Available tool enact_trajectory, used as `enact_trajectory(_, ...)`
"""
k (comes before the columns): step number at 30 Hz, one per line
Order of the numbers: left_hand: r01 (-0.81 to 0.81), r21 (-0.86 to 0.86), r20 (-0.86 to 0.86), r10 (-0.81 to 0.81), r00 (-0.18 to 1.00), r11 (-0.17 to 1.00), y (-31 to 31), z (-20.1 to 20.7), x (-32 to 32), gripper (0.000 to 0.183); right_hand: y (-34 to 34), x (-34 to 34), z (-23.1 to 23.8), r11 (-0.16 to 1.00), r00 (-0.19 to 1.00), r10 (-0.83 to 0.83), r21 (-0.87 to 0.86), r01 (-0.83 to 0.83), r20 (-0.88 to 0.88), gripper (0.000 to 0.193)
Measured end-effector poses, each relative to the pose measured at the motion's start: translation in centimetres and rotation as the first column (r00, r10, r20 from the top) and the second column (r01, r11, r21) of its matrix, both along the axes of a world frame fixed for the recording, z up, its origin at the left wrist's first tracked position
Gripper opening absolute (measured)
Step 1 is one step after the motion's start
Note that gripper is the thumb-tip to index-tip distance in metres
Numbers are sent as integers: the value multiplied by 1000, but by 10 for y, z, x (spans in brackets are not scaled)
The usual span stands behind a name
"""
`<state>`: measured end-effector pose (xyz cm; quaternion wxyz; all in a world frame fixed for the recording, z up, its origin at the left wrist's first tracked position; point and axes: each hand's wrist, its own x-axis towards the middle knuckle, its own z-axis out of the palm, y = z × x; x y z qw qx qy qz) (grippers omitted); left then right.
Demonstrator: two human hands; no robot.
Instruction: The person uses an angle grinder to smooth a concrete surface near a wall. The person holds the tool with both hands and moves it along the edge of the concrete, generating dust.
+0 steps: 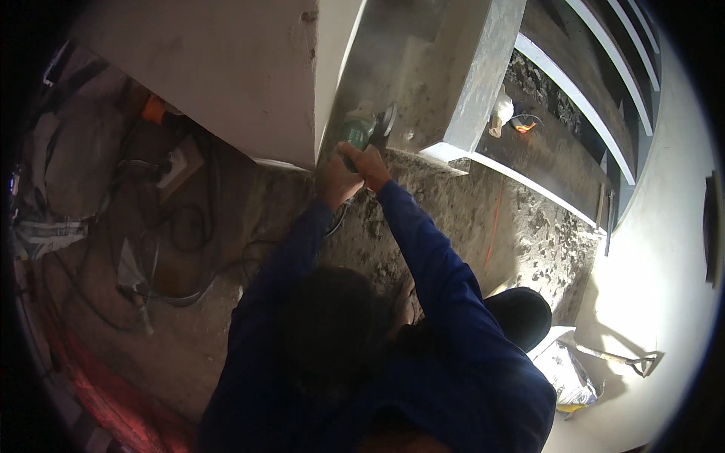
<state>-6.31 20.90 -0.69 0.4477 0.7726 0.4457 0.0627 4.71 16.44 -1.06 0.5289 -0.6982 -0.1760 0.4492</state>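
Note:
Both my arms, in blue sleeves, reach forward to a green angle grinder [356, 131] in the gap beside a pale wall corner. My left hand [337, 181] is closed around the rear of its body. Just to the right, my right hand [368, 165] wraps the same tool, its fingers partly overlapping the left. The grinder's round disc [390, 119] faces right, tilted up on edge near the dusty grey-brown surface [423, 83]. Haze hangs around the tool. Whether the disc touches the surface I cannot tell.
White-edged stair steps [563, 87] rise at the right, with a white bag [501, 111] on one. Cables [200, 291] trail over the dusty floor at left. A long-handled tool [615, 356] and a sack [566, 377] lie at lower right. Red sheeting [98, 385] lies at lower left.

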Motion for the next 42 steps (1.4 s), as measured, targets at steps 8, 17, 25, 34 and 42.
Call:
enact_trajectory(8,-30,-58,-12,30,999,998,-34,7,-31,83,-29,-33,7,995,999,-32,95,33,-17,39)
enact_trajectory(17,-40,-43,-61,38,997,998,-55,16,-52,79,-50,-51,21,997,999,46,56,-46,6,49)
enact_trajectory(25,-84,-54,164,92,982,995,-21,17,-9,82,-13,0,14,988,989,81,-139,-63,126,60)
enact_trajectory(34,-146,94,162,130,978,985,-1,41,15,80,11,14,48,989,999,32,141,-38,40,38)
enact_trajectory(42,-88,4,97,87,991,996,-2,17,3,91,4,7,25,991,994,109,74,-108,2,42)
